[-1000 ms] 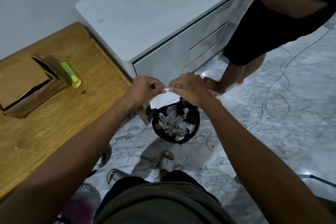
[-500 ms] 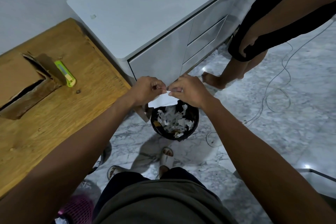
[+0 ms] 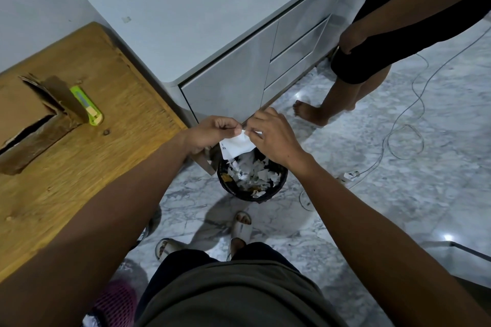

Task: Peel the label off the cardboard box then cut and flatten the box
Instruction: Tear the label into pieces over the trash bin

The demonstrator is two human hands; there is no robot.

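A white label [image 3: 236, 146] hangs over a black bin [image 3: 276, 191] full of torn paper scraps. My left hand [image 3: 212, 133] and my right hand [image 3: 271, 135] both pinch the label's top edge, fingertips close together. The brown cardboard box [image 3: 24, 114] lies on the wooden table [image 3: 79, 167] at the left, with one top flap raised. A green utility knife [image 3: 86, 105] lies on the table against the box's right side.
A white cabinet [image 3: 225, 42] with drawers stands behind the bin. Another person's bare legs [image 3: 342, 93] stand at the right of it. A white cable [image 3: 398, 135] loops across the marble floor. My sandalled feet [image 3: 240, 228] are below the bin.
The label now hangs lower and more unfolded between my hands, showing print at its left edge. The view has shifted a little; the other person's legs have moved.
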